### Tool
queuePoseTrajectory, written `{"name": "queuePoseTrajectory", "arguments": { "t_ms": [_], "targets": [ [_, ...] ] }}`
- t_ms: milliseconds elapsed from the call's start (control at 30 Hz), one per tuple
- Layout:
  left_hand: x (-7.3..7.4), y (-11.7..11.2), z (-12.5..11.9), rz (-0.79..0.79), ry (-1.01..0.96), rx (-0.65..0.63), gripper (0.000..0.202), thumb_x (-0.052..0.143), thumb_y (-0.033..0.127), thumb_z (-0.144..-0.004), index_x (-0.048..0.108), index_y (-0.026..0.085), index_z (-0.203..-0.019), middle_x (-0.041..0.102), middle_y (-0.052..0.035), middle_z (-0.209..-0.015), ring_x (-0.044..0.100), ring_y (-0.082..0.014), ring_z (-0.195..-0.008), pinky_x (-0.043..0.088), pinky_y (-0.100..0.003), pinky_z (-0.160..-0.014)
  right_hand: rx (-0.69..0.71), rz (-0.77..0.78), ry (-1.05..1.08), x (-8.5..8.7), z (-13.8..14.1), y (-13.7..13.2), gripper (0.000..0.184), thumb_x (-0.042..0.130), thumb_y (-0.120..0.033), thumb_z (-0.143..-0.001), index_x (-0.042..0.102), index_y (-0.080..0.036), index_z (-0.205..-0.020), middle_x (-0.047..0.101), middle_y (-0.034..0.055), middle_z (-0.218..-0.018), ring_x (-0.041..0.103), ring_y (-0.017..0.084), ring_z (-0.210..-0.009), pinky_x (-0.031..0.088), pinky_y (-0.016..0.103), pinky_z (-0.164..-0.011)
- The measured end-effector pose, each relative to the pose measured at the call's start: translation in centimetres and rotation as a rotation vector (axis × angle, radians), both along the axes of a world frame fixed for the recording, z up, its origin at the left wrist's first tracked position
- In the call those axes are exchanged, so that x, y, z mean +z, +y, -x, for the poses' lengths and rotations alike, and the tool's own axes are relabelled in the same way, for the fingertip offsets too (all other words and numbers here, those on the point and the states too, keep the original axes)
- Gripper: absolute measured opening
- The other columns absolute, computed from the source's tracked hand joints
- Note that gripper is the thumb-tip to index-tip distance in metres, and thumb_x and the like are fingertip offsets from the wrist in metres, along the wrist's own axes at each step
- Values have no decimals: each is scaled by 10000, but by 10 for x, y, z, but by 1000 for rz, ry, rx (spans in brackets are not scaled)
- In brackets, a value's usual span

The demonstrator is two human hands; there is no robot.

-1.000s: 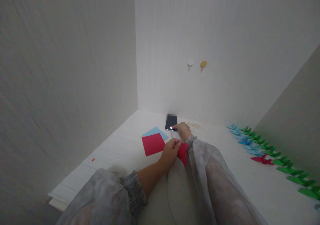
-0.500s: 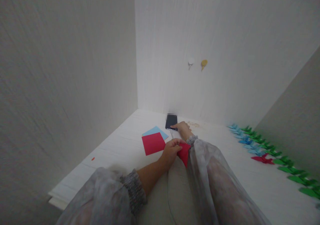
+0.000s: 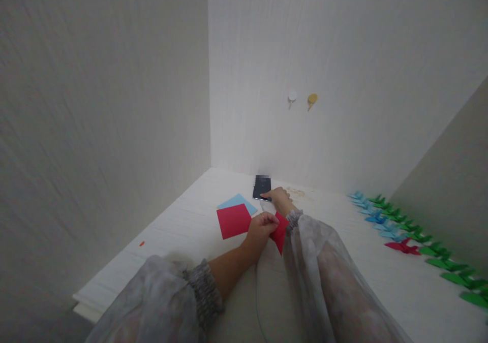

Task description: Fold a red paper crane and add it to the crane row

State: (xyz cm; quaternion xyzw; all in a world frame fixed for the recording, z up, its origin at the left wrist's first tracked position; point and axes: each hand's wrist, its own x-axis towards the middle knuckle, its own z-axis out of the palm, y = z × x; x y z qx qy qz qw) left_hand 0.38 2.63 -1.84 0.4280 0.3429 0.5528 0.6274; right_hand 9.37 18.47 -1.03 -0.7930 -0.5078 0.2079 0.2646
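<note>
My left hand (image 3: pixel 262 229) is closed, pinching a folded piece of red origami paper (image 3: pixel 280 235) between thumb and fingers. One pointed corner of the paper hangs down. Farther off, my right hand (image 3: pixel 280 197) reaches to a dark smartphone (image 3: pixel 262 187) lying flat near the back wall. A digit stretches out onto the lower part of its screen, and the hand holds nothing. Beside my left hand lies a flat red paper square (image 3: pixel 234 221), partly covering light blue paper (image 3: pixel 239 200).
Folded green paper pieces (image 3: pixel 409 226) stand in a row on the right. Next to them are several blue ones (image 3: pixel 375 217) and a red one (image 3: pixel 403 247). A cable (image 3: pixel 257 302) runs from the phone towards me. Two hooks (image 3: pixel 312 99) are on the wall.
The folded red paper has tilted a little in my left hand, and that hand's fingers have shifted slightly. My right hand stays at the phone. The whole view has shifted slightly.
</note>
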Motion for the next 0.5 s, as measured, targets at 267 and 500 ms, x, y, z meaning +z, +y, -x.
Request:
{"name": "queuePoseTrajectory", "arguments": {
  "t_ms": [267,500],
  "targets": [
    [15,-9,3,16,29,40,223,629,310,-577,502,129,-551,504,20,-467,442,-66,-427,341,-201,-455,-46,18,7,-1,0,2,723,769,-423,-282,576,-176,-934,489,198,-1139,379,401,-1059,285,485,-820],
    [11,-7,-1,-43,149,115,378,735,319,-431,437,152,-591,457,56,-499,424,-57,-426,345,-181,-396,-18,5,-6,1,0,0,732,764,-431,-307,562,-162,-958,474,228,-1137,367,439,-1053,295,507,-790]
  ]
}}
